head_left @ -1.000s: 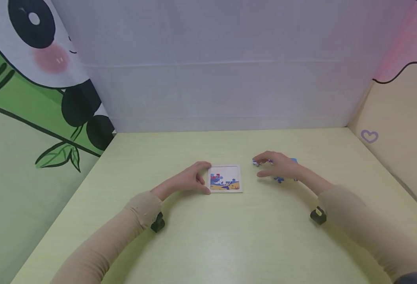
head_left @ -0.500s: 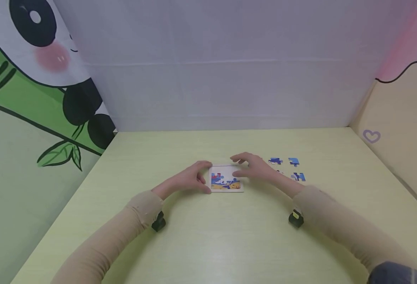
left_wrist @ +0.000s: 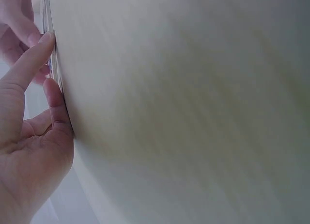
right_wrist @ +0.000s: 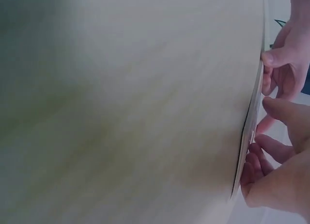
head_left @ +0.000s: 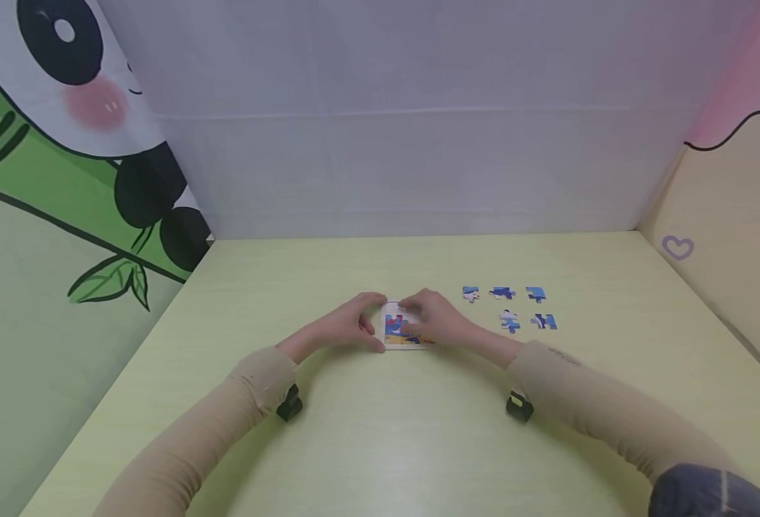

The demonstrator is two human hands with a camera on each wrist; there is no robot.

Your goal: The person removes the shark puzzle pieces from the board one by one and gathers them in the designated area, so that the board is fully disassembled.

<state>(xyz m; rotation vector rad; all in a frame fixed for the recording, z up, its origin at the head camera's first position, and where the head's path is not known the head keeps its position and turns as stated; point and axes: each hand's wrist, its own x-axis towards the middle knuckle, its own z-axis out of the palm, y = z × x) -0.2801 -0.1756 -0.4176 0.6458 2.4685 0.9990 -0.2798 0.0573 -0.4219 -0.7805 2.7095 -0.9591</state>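
A small white-framed jigsaw puzzle [head_left: 409, 347] lies flat on the table, partly filled with blue, red and yellow picture pieces. My left hand [head_left: 348, 324] grips its left edge, thumb at the near corner and index finger at the far corner. Over the puzzle's right half hovers my right hand [head_left: 441, 319], bent fingers and thumb pointing down at the picture and hiding that half. In the right wrist view, the thumb and fingers of the right hand [right_wrist: 281, 156] stand apart close to the thin frame [right_wrist: 249, 120]; whether a piece sits between them is hidden.
Several loose blue puzzle pieces lie right of the frame: a corner piece [head_left: 470, 294], a dark blue piece [head_left: 502, 293], another corner piece [head_left: 536, 294], and two nearer ones [head_left: 510, 321], [head_left: 544, 322]. Cloth panels surround the pale wooden table [head_left: 380, 424].
My right hand has moved left from the loose pieces to above the puzzle, uncovering those pieces. My left hand has stayed at the frame's left edge.
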